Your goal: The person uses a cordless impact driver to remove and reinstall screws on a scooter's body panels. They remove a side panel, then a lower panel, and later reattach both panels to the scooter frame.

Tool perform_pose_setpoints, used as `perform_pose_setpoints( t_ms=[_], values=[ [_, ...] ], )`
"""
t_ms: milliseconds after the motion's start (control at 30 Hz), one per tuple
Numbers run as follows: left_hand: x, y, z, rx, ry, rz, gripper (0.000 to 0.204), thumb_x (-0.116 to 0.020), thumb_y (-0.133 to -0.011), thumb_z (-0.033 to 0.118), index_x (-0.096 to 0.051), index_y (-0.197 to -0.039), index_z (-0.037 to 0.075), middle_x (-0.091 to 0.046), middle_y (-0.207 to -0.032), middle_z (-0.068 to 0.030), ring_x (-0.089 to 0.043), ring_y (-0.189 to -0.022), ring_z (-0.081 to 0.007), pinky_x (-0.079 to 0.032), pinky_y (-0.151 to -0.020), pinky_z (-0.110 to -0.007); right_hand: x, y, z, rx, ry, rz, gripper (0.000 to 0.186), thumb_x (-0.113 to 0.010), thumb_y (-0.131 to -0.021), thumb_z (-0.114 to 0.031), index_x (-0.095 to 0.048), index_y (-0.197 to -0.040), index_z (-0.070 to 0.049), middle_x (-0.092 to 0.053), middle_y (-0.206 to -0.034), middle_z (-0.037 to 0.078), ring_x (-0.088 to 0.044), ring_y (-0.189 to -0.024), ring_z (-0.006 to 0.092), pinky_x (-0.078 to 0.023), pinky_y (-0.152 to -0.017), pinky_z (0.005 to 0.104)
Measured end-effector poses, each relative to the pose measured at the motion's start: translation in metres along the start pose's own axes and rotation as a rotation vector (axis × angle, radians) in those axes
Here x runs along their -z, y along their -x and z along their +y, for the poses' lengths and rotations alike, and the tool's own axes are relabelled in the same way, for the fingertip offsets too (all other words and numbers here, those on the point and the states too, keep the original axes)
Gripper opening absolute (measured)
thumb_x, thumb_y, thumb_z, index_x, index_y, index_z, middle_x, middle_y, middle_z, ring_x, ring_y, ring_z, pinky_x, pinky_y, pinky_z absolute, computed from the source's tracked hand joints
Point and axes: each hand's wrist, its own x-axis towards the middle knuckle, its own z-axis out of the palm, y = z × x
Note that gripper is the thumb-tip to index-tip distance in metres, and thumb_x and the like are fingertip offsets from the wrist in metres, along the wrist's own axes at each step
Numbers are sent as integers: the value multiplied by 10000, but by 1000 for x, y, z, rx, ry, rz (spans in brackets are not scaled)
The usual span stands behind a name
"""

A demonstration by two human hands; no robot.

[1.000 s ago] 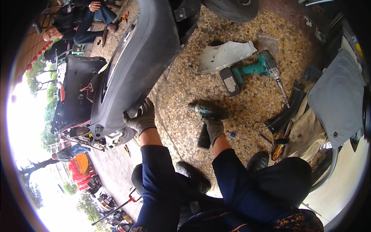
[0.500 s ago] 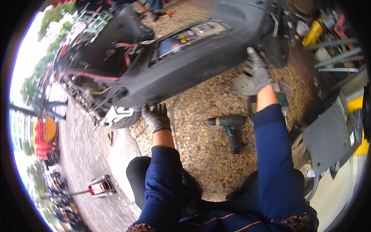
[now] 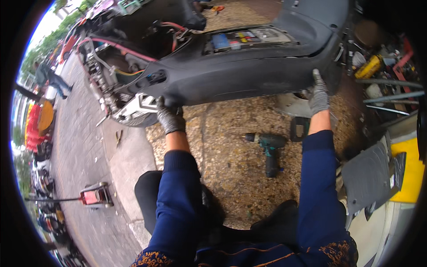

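Scooter panel (image 3: 249, 75) edge in both gloved hands

Both gloved hands grip the lower edge of a dark grey scooter body panel (image 3: 249, 75). The left hand (image 3: 170, 118) holds the edge near the exposed frame and red wiring (image 3: 133, 49). The right hand (image 3: 318, 95) holds the panel's right end. A green cordless drill (image 3: 270, 149) lies on the gravel floor (image 3: 231, 178) between the blue-sleeved forearms.
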Motion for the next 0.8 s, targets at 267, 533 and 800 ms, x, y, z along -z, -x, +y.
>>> perform_pose_setpoints(
  t_ms=[267,533,800],
  values=[
    [18,-6,7,132,-30,-75,172,-561,-888,403,-589,-831,243,-617,-800,85,-554,-777,-120,-388,-663,-305,-3,11,-6,34,5,15,545,-740,-823,-482,-575,-1268,-214,-644,-1160,-2,-615,-904,178,-473,-612,339],
    [6,-6,7,171,-138,-227,447,-343,-942,462,-562,-1246,218,-571,-1308,27,-447,-1248,-163,-289,-1007,-459,3,18,4,74,-39,-56,477,-694,-875,-459,-571,-1286,-250,-638,-1199,-44,-604,-971,178,-436,-734,373],
    [11,-27,0,198,-106,-203,409,-358,-949,450,-583,-1184,202,-597,-1253,35,-483,-1189,-164,-343,-991,-396,-1,18,5,84,-143,-78,477,-699,-884,-410,-572,-1301,-214,-648,-1174,2,-608,-995,202,-451,-812,419]
  ],
)
